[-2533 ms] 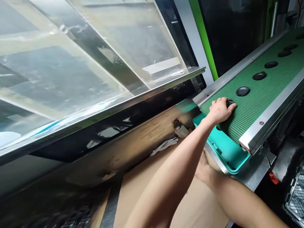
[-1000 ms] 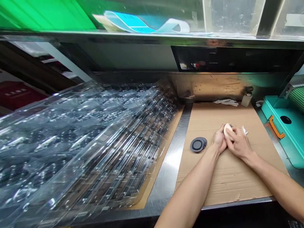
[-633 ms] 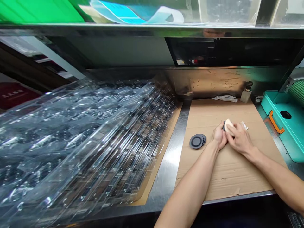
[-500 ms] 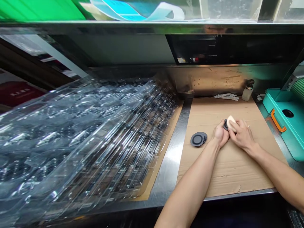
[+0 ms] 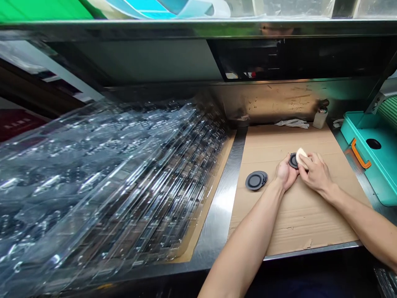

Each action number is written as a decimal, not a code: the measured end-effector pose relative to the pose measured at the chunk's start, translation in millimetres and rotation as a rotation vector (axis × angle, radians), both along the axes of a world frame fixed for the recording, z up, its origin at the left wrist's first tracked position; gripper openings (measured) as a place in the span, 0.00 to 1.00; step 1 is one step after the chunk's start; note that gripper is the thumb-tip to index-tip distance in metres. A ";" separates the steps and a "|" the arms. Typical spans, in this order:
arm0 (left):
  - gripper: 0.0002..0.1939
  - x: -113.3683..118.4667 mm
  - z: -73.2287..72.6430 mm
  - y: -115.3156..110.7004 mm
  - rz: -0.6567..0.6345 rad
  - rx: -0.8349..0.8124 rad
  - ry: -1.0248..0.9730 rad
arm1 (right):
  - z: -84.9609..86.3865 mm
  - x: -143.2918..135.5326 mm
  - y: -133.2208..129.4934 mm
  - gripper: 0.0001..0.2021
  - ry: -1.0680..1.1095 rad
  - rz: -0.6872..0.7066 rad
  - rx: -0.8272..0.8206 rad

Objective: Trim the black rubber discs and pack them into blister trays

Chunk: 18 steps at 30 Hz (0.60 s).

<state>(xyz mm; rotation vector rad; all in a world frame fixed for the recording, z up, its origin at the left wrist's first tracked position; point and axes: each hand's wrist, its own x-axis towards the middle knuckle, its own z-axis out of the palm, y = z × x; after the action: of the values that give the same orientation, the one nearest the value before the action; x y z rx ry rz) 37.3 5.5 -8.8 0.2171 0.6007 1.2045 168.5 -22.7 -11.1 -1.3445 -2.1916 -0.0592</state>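
Observation:
In my left hand [image 5: 285,174] is a round dark grey disc [image 5: 292,161] with a raised ring, its face turned upward. My right hand [image 5: 315,170] grips a cream-coloured sponge pad [image 5: 301,157] and holds it against the right edge of the disc. Part of the disc is hidden behind the pad and fingers. Left of my wrist, a few similar discs [image 5: 255,181] lie overlapped on a brown cardboard sheet [image 5: 279,221].
Stacked clear plastic trays [image 5: 118,178] fill the left side. On the right stands a teal bin [image 5: 376,165] with an orange handle [image 5: 360,154]. A small bottle [image 5: 320,118] and white gloves [image 5: 293,123] sit at the back. A metal shelf edge [image 5: 198,31] runs overhead.
More of the disc shows beside the pad now, as the pad has shifted slightly toward its right edge. The whole view has moved a little; both hands keep their hold.

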 end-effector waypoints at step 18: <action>0.21 -0.4 -3.5 -1.7 -0.008 0.018 0.039 | 3.7 -1.2 -0.8 0.21 -0.049 -0.020 -0.006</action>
<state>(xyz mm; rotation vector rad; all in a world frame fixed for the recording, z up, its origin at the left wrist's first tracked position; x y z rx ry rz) 36.9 3.8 -12.3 0.2583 0.6226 1.2010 167.3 -23.6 -7.5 -1.3827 -2.2201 -0.0934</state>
